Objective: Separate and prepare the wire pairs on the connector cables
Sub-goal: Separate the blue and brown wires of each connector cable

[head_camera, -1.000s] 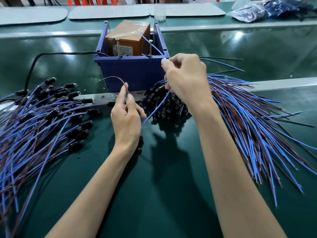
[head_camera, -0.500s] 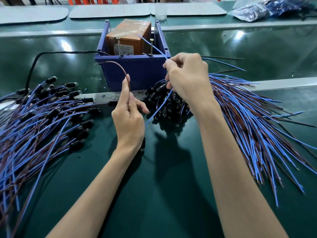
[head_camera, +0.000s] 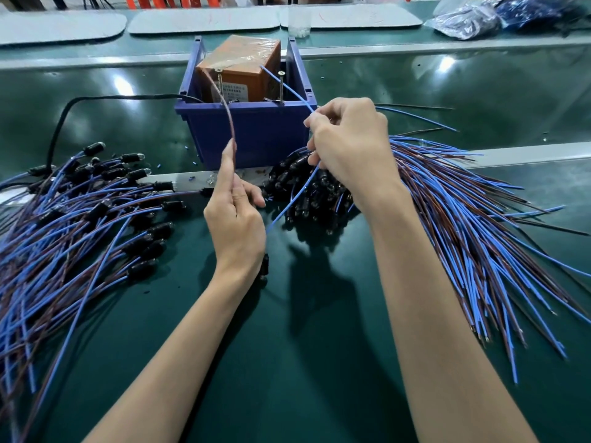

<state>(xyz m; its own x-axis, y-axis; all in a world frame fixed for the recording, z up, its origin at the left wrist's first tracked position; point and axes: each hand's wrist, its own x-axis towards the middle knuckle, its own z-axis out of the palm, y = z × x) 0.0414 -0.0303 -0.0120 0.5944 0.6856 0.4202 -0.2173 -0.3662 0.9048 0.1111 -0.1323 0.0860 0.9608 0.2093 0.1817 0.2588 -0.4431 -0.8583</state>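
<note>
My left hand [head_camera: 235, 215] pinches a brown wire [head_camera: 227, 113] that rises and arcs back toward the left screw post in the blue bin. My right hand [head_camera: 347, 147] pinches the blue wire [head_camera: 287, 89] of the same cable; that wire's end points up toward the right screw post. The two wires are spread apart in a V. The cable's black connector [head_camera: 264, 266] pokes out under my left wrist. A heap of black connectors [head_camera: 307, 196] with blue and brown wires [head_camera: 473, 225] lies under and right of my right hand.
A blue bin [head_camera: 256, 132] stands straight ahead, holding an orange-brown box [head_camera: 243, 68] and two upright screws. Another pile of cables [head_camera: 73, 219] fans out on the left of the green mat. A black cord [head_camera: 64, 116] curves to the bin. Plastic bags [head_camera: 479, 17] lie far right.
My left hand has lifted and straightened the brown wire, whose tip swung up toward the left screw in the bin. My right hand stayed almost where it was, holding the blue wire.
</note>
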